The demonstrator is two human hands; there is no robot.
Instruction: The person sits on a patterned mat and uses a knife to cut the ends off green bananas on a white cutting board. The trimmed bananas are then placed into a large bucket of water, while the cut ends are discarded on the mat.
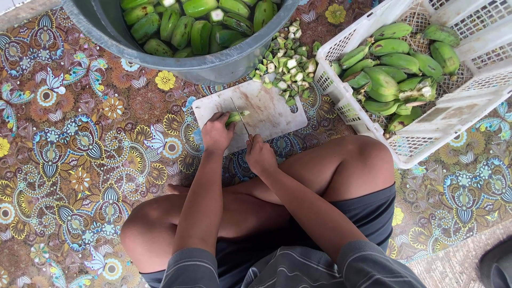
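Half-hidden green banana [236,116] under left hand [216,133], knife [240,118]

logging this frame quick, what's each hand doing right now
Left hand: closed on a green unripe banana lying on the white plastic cutting board.
Right hand: closed on a thin-bladed knife, its blade over the banana.
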